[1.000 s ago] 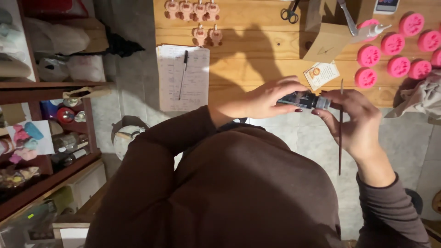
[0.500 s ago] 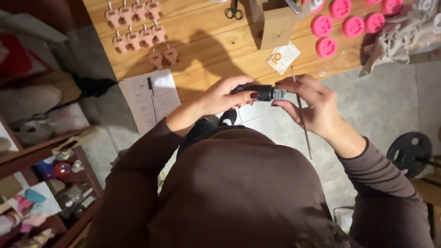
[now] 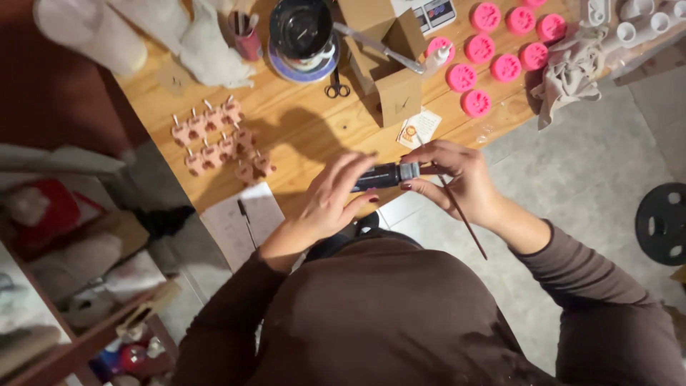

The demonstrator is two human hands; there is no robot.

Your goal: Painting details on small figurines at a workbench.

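Note:
A small dark bottle with a grey cap end lies sideways between both hands, just above the near edge of the wooden table. My left hand wraps its dark end. My right hand pinches the capped end and also carries a thin brown brush handle that slants down to the right. Both sleeves are dark brown.
Pink round moulds lie at the table's far right beside a crumpled cloth. Small pink cast pieces sit at the left, a paper sheet with a pen near the edge. Scissors, an open cardboard box and a dark bowl stand behind.
The view has swung, so the table now sits more upper-left. Both hands still hold the bottle and brush; the left fingers have shifted along the bottle.

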